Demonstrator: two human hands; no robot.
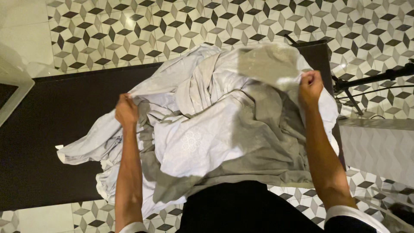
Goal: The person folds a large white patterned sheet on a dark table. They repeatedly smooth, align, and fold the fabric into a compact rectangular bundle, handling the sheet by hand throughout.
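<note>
Dark brown table, glossy geometric black-white-grey tiled floor, black stand legs at right

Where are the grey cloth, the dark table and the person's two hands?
grey cloth (pixel 202 138), head view, pale middle.
dark table (pixel 51 129), head view, bare top.
left hand (pixel 126 111), head view, fist.
right hand (pixel 310 88), head view, fist.

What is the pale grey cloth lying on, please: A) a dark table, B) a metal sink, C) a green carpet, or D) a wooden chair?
A: the cloth, gripped by the left hand and the right hand, is spread in a rumpled heap over a dark table, with patterned floor tiles showing beyond its edges.
</note>
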